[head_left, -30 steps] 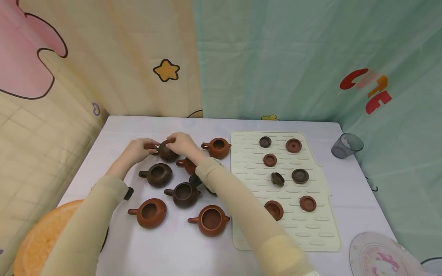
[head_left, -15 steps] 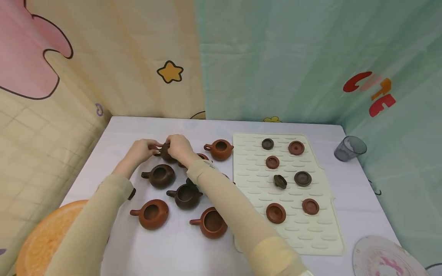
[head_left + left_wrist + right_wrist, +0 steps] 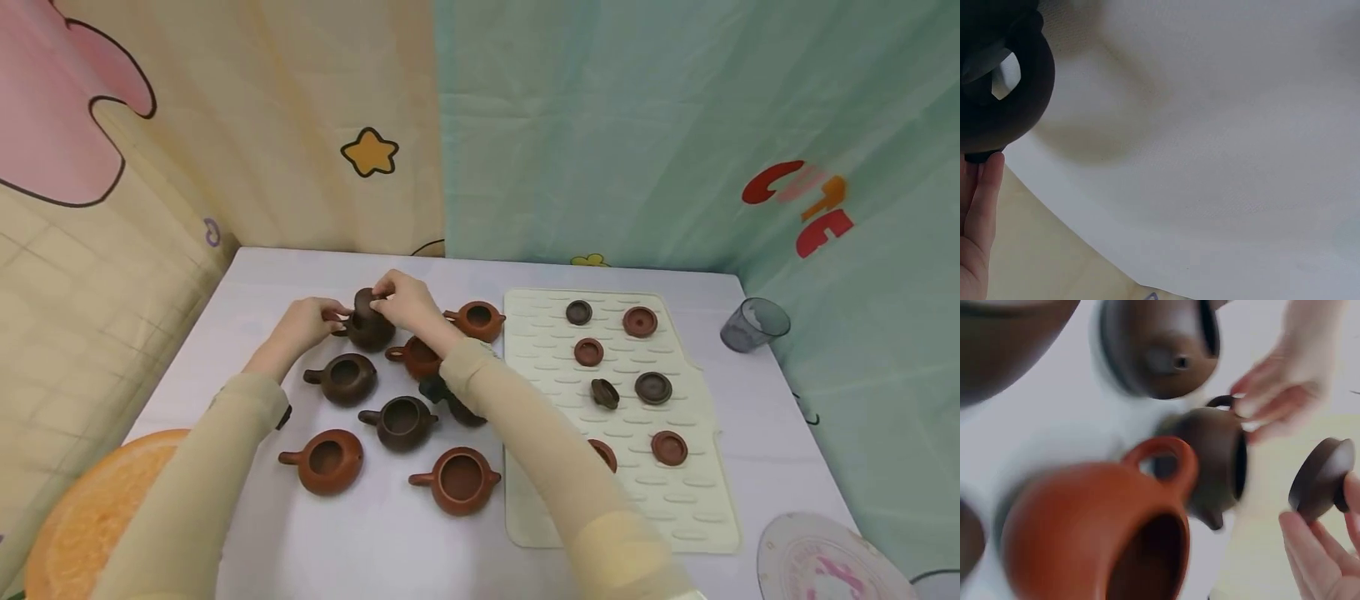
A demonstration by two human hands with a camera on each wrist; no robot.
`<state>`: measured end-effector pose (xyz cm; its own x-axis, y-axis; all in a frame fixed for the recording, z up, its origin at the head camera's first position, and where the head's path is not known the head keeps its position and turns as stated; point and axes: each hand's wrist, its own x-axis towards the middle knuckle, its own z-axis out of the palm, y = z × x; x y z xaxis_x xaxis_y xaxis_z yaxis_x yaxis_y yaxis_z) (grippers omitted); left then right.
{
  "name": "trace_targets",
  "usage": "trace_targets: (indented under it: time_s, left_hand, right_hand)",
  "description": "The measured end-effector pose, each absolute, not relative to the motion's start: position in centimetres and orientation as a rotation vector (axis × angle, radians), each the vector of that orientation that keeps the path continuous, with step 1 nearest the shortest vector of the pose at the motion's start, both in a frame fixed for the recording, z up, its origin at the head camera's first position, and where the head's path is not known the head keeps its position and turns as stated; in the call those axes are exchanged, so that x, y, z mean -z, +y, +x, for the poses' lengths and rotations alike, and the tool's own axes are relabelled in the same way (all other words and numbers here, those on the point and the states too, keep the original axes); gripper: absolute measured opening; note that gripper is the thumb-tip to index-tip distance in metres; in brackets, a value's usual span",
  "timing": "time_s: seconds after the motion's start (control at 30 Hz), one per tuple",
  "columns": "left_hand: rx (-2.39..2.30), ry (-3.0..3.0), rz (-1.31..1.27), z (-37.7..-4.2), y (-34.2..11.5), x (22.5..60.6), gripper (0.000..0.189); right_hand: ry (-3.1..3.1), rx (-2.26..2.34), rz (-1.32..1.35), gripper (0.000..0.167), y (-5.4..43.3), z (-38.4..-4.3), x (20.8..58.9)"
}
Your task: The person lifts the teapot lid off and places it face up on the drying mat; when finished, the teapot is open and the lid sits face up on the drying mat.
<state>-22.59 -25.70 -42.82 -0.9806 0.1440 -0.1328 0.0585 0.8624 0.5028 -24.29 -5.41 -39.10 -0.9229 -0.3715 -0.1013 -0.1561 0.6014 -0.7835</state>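
Note:
At the back left of the table my left hand (image 3: pixel 303 327) pinches the handle of a dark brown teapot (image 3: pixel 372 335); in the left wrist view the fingers sit by its dark loop handle (image 3: pixel 1040 94). My right hand (image 3: pixel 411 304) grips a dark brown lid (image 3: pixel 364 302), tipped on edge just above the pot. In the right wrist view the lid (image 3: pixel 1321 478) hangs apart from the pot (image 3: pixel 1207 450), whose mouth is uncovered. Nearest around are another dark lidless teapot (image 3: pixel 343 379) and a red-brown one (image 3: pixel 420 357), partly hidden by the right arm.
Several more lidless teapots stand in front, such as a reddish one (image 3: pixel 459 481) and a dark one (image 3: pixel 401 423). A cream ridged mat (image 3: pixel 701 517) on the right bears several loose lids. Beyond it are a grey glass (image 3: pixel 753 323) and a round pink-printed item (image 3: pixel 825 558).
My right hand has drawn back slightly from over the teapot and raised the lid, which now shows tilted above the opening. The left hand stays at the handle.

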Motion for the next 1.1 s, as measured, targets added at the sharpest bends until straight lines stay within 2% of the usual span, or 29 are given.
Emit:
trace_targets:
  time_s: [0.17, 0.37, 0.53, 0.7, 0.83, 0.9, 1.1]
  left_hand:
    - [-0.761, 2.858, 0.164, -22.3, -25.6, 42.8, 0.026]
    - [-0.755, 2.863, 0.18, -22.8, -25.6, 42.5, 0.026]
    - [-0.742, 2.863, 0.171, -23.1, -25.8, 42.0, 0.027]
    - [-0.761, 2.865, 0.184, -23.2, -25.9, 41.8, 0.027]
    - [-0.768, 2.863, 0.181, -23.3, -26.0, 41.9, 0.027]
    - [-0.766, 2.862, 0.172, -23.3, -26.0, 42.0, 0.027]
    - [-0.763, 2.842, 0.153, -23.2, -25.8, 42.3, 0.027]
  right_hand:
    - [2.084, 1.655, -0.206, 0.027, 0.9, -24.2, 38.0]
    - [1.827, 1.814, -0.004, 0.024, 10.8, -22.9, 37.5]
    - [1.687, 1.847, 0.075, 0.041, 16.1, -20.9, 38.7]
    - [1.604, 1.845, 0.158, 0.052, 18.6, -19.2, 40.5]
    - [1.835, 1.618, 0.08, 0.058, 19.2, -18.5, 41.5]
    - [1.973, 1.489, 0.038, 0.057, 19.2, -18.4, 41.7]
    - [2.468, 0.968, -0.124, 0.042, 18.5, -18.6, 41.9]
